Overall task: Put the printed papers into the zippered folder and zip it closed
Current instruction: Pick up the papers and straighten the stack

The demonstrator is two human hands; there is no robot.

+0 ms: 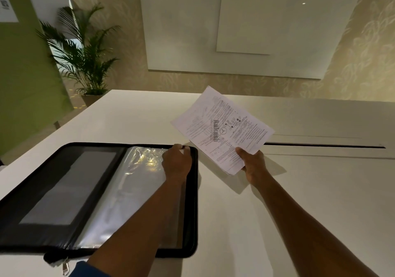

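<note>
Right hand [253,163]: closed on the near corner of the printed papers [222,129], thumb on the printed face; the sheets are lifted clear of the counter [310,191] and fan away from the hand toward the far side. Left hand [177,163]: fingers curled over the far right corner of the zippered folder [100,197], gripping the edge of its top clear sleeve [136,191]; forearm lies across the sleeves. The folder lies open and flat, extending from this hand leftward and toward the person, its black zipper border running along the right edge just beside the wrist. A zipper pull [65,267] hangs at the near edge. Between the two hands, and to the right of the right hand, the counter surface is bare; a narrow dark slot [324,145] runs beyond the right hand.
</note>
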